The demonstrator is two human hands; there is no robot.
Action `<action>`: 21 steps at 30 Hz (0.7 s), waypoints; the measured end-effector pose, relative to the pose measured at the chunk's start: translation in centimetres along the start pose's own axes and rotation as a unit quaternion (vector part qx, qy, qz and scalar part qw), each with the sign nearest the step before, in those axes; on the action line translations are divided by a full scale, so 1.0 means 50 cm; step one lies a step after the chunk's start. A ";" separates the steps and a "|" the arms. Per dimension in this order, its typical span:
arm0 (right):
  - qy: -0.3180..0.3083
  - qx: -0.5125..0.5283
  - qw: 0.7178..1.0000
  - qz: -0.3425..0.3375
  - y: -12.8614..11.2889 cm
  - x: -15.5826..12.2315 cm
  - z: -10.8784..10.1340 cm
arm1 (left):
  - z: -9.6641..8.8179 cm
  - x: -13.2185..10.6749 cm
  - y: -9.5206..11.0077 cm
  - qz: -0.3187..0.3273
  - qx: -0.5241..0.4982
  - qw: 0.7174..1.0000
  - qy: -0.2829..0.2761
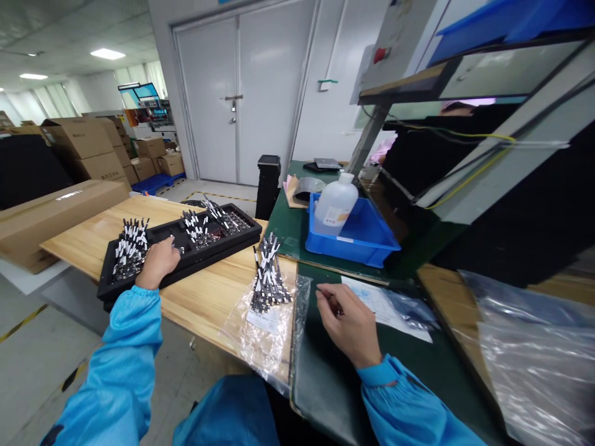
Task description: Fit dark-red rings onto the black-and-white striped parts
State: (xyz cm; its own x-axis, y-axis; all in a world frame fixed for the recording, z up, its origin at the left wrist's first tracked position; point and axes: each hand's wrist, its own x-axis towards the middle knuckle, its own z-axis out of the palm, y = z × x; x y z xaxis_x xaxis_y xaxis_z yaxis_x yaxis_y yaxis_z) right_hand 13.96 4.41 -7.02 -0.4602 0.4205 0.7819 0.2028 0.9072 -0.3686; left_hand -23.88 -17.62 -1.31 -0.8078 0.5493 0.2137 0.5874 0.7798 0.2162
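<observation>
My left hand (160, 260) reaches into a middle compartment of a black tray (223, 244). Its index finger is stretched out and the thumb lies apart from it; the other fingers are mostly hidden. Bundles of small black-and-white strip-like parts with shiny ends (130, 248) fill the compartments on either side. My right hand (351, 319) hovers over the green mat with its fingers curled together; whatever they may hold cannot be made out. Between the hands, a loose pile of the same strip parts (269, 279) rests on a clear plastic bag (267, 341).
A blue bin (372, 238) holding a white plastic bottle (337, 204) stands beyond my right hand. A printed paper sheet (381, 310) lies on the green mat (320, 359). Clear plastic bags (525, 365) are at the far right, and cardboard boxes (86, 148) are stacked at the left.
</observation>
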 end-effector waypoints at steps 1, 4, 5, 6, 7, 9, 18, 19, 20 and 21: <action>-0.001 0.000 1.000 -0.001 0.001 0.000 0.000 | 0.000 0.000 0.002 -0.004 0.009 1.000 -0.003; 0.001 0.003 1.000 -0.003 0.002 0.000 -0.001 | -0.001 0.000 0.004 -0.021 0.031 0.999 -0.009; 0.001 0.006 1.000 -0.004 0.002 0.000 -0.002 | -0.002 0.001 0.004 -0.026 0.036 0.999 -0.011; 0.001 0.007 1.000 -0.004 0.002 0.000 -0.002 | -0.003 0.001 0.003 -0.030 0.040 0.999 -0.013; -0.001 0.009 1.000 -0.003 0.002 0.001 -0.002 | -0.004 0.002 0.003 -0.033 0.043 0.998 -0.013; -0.009 0.013 1.000 -0.002 0.002 0.001 -0.002 | -0.007 0.003 0.000 -0.038 0.047 0.998 -0.009; -0.013 0.017 1.000 0.001 0.001 0.003 -0.004 | -0.005 0.012 -0.027 -0.039 0.058 0.998 -0.009; -0.014 0.017 1.000 0.002 0.001 0.003 -0.004 | -0.004 0.013 -0.030 -0.031 0.057 0.998 -0.015; -0.015 0.017 1.000 0.002 0.002 0.003 -0.003 | -0.004 0.015 -0.034 -0.023 0.056 0.998 -0.021; -0.015 0.017 1.000 0.002 0.003 0.003 -0.003 | -0.005 0.017 -0.038 -0.016 0.055 0.998 -0.023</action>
State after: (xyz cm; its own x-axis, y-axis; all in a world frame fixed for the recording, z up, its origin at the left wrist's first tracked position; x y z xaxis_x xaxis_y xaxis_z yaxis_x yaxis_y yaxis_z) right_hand 14.04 4.58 -6.90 -0.4850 0.4239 0.7649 0.1753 0.9040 -0.3899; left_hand -25.69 -18.69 -1.28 -0.8294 0.5344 0.1630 0.5540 0.8243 0.1163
